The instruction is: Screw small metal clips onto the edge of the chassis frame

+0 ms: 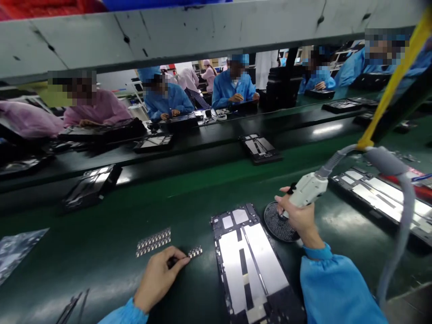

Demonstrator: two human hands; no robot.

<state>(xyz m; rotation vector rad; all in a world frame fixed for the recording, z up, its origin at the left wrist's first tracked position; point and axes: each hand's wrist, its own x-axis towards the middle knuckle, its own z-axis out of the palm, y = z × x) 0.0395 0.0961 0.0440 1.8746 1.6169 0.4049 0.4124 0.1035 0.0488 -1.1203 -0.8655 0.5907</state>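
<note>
My left hand (161, 275) rests on the green bench and pinches the end of a small strip of parts (195, 252). A larger strip of the same small parts (153, 241) lies just beyond it. My right hand (297, 216) grips a white powered screwdriver (308, 189) whose tip points down at a round black dish (278, 221). Between my hands lies a dark tablet frame with silver panels (251, 263).
A grey hose (403, 211) and a yellow cord (393, 85) run up from the screwdriver. Another frame (384, 198) lies at the right. More frames sit on the black conveyor (202, 144). Several people in blue and pink coats work across it. Tweezers (72, 306) lie near left.
</note>
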